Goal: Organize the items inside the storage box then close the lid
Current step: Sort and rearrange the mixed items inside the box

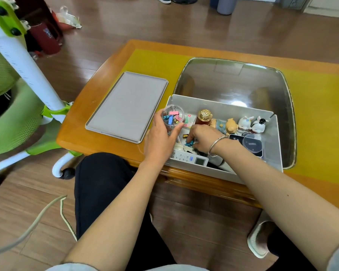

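Note:
A white storage box (273, 145) stands open at the table's near edge. Its grey lid (126, 106) lies flat on the table to the left. My left hand (160, 136) grips a clear round cup of coloured binder clips (173, 117) over the box's left corner. My right hand (203, 138) reaches down into the box and pinches a small blue clip (189, 143). Inside the box are a brown bottle with a gold cap (204, 117), small figurines (245, 123), a clear round lid on a black case (251, 145) and a white remote control (188, 159).
The box sits on a wooden table with a yellow mat (157, 61) and a glass inset (233, 81). A green and white chair (18, 106) stands at the left. A cable (37, 218) lies on the floor. My legs are under the table's front edge.

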### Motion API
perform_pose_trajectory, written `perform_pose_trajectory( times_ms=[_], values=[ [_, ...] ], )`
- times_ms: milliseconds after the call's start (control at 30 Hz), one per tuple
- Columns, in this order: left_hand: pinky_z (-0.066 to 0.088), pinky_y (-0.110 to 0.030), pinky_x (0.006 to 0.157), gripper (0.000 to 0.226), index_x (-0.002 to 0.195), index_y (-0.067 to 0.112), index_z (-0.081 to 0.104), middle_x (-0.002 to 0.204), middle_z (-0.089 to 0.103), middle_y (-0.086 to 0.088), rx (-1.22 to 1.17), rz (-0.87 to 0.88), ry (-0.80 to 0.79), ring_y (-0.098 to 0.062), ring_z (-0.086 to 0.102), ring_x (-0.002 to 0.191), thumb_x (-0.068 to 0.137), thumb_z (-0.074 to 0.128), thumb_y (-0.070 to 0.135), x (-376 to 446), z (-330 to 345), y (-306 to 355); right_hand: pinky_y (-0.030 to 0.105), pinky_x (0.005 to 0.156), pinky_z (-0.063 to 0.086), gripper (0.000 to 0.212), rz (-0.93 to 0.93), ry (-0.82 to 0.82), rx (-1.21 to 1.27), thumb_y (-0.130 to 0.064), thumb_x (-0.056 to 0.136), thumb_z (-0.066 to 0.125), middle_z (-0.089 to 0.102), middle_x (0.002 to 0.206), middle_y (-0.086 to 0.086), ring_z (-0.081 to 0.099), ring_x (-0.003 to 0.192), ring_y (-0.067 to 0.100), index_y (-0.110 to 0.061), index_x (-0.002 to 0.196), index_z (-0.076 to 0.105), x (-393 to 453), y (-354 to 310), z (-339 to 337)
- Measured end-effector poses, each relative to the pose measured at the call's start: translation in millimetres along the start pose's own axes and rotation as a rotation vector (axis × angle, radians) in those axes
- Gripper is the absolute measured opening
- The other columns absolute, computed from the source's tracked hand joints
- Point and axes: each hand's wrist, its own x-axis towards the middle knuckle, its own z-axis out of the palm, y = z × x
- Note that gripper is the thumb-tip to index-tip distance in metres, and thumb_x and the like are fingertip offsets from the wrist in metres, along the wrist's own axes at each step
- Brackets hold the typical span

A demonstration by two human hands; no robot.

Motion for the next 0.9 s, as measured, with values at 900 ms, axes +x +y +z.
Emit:
perform_pose_trajectory(
  times_ms=[900],
  values=[
    [0.029, -0.043, 0.11, 0.068, 0.137, 0.024, 0.035, 0.134, 0.054, 0.003, 0.129, 0.279, -0.067, -0.015, 0.049, 0.123, 0.082, 0.069, 0.043, -4, -4, 4, 0.014, 0.063, 0.037, 0.011, 0.231, 0.747, 0.783, -0.011, 0.081, 0.07, 0.061, 0.07, -0.008, 0.046, 0.063, 0.001, -0.018, 0.072, 0.072, -64, 17, -7]
  ],
)
